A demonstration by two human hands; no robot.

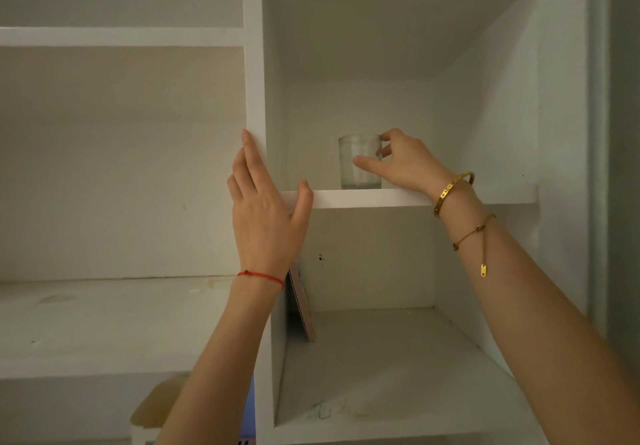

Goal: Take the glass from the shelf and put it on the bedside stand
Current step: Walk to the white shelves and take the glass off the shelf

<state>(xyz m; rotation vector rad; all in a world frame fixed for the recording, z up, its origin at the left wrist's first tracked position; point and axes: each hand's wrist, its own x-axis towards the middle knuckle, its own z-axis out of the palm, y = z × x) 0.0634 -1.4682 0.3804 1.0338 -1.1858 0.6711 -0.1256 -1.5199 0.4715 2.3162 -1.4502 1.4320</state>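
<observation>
A clear, empty glass (pixel 358 162) stands upright on a white shelf (pixel 381 198) in the upper right compartment, near the shelf's front edge. My right hand (pixel 403 162) reaches in from the right and wraps the glass, thumb across its front and fingers at its rim and far side. The glass still rests on the shelf board. My left hand (pixel 268 209) lies flat against the white upright divider, fingers spread, thumb hooked over the shelf's front edge. The bedside stand is not in view.
White shelving unit (pixel 254 63) with several compartments fills the view. A thin patterned board (pixel 301 306) leans against the divider in the compartment below the glass. A wide shelf (pixel 104 316) lies at lower left. A tan object (pixel 156 406) shows at the bottom.
</observation>
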